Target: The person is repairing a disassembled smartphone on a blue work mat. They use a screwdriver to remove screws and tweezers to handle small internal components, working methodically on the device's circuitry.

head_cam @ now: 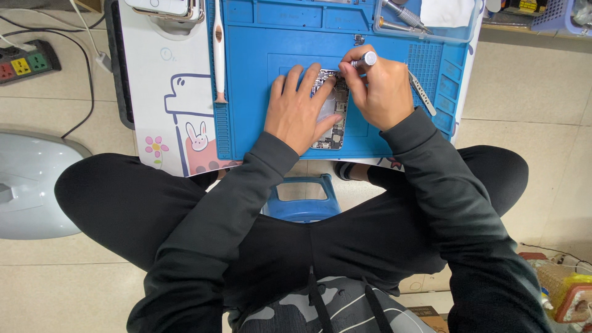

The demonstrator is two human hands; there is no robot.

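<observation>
We observe an opened phone (331, 117), its back removed and its internals exposed, lying on a blue work mat (259, 49) that covers most of a small white table (154, 74). The phone sits near the middle of the mat, toward its near edge.

Our left hand (299, 111) rests flat on the phone's left side, fingers spread and pointing to the far side, thumb laid across the lower part of the device. It presses the phone down rather than closing around it.

Our right hand (379, 89) is clenched around a silver precision screwdriver (364, 60), pinched between thumb and fingertips. The tool's tip points down at the far end of the phone; whether it touches a screw we cannot tell, as the fingers hide the contact point.

Just right of the right hand, a thin metal pry tool (424, 97) lies on the mat. A white slender tool (218, 55) lies along the mat's left edge. At the far right of the mat, a clear tray (431, 28) holds further metal tools. A second phone (163, 7) lies at the far left of the table. A power strip (28, 61) sits on the floor to the left, and a blue stool (302, 197) stands under the table's near edge.
</observation>
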